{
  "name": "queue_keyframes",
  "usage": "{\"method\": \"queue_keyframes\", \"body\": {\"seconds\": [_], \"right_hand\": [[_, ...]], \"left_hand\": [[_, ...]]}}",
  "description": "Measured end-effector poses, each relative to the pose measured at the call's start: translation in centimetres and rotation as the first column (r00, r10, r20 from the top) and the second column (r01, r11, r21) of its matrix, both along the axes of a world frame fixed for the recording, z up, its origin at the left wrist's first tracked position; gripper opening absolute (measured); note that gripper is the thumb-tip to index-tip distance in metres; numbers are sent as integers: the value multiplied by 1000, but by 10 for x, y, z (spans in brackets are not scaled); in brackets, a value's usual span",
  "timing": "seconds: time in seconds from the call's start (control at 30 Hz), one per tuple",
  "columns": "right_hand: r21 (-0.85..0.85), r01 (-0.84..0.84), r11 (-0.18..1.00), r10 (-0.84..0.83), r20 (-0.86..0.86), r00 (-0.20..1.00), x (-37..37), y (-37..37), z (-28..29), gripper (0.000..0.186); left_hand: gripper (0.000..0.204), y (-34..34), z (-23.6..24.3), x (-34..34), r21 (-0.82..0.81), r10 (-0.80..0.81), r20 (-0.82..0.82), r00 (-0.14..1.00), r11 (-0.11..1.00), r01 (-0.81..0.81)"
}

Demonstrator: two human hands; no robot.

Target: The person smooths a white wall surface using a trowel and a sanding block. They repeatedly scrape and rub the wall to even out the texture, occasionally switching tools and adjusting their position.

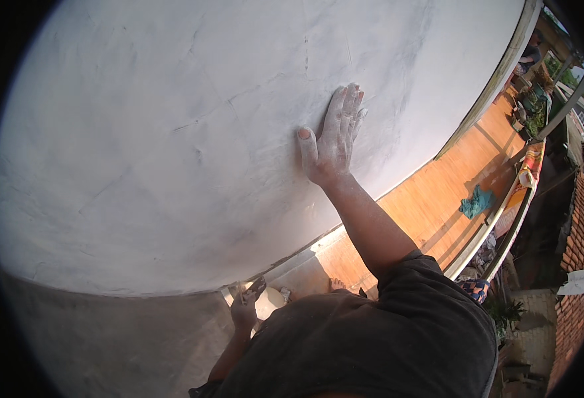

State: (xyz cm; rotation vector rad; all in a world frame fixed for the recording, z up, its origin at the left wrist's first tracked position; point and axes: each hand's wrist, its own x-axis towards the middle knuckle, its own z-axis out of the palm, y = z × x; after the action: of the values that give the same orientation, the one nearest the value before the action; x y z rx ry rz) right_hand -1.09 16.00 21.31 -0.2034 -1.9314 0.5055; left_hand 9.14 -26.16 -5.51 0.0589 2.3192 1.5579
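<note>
My right hand (337,136), coated in white dust, lies flat against the white plastered wall (172,166). Its thumb stands apart from the fingers, and nothing is in it. The wall's surface carries thin cracks, grey smears and scratches. Low down beside my body, my left hand (242,312) is closed around a dark flat tool (256,289) that looks like a scraper; its exact kind is too small to tell. Close behind that hand is a pale round container (270,302), partly hidden by my dark shirt.
An orange tiled floor (431,199) runs along the wall's foot, bordered by a railing (498,225) with a colourful cloth (532,162) over it. A teal cloth (476,202) lies on the tiles. Farther off are potted plants (534,109) and a person (529,56). Tiled roofs (581,245) stand beyond.
</note>
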Motion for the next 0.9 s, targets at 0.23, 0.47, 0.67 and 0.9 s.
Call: {"method": "queue_keyframes", "body": {"seconds": [0.23,0.47,0.67,0.9], "right_hand": [[538,-45,842,-23,118,993,19,-16,-77,100],[-794,126,594,-59,114,992,15,84,-178,84],[-901,108,419,-72,86,994,10,96,-158,84],[-517,24,856,115,235,965,55,-24,-132,62]], "left_hand": [[29,-1,3,-10,-119,-95,-72,993,989,86],[23,-13,-7,-30,-528,-471,-249,846,799,289],[28,-21,8,-39,-359,-285,-127,950,906,223],[26,-27,22,-54,-287,-336,-99,937,911,296]]}}
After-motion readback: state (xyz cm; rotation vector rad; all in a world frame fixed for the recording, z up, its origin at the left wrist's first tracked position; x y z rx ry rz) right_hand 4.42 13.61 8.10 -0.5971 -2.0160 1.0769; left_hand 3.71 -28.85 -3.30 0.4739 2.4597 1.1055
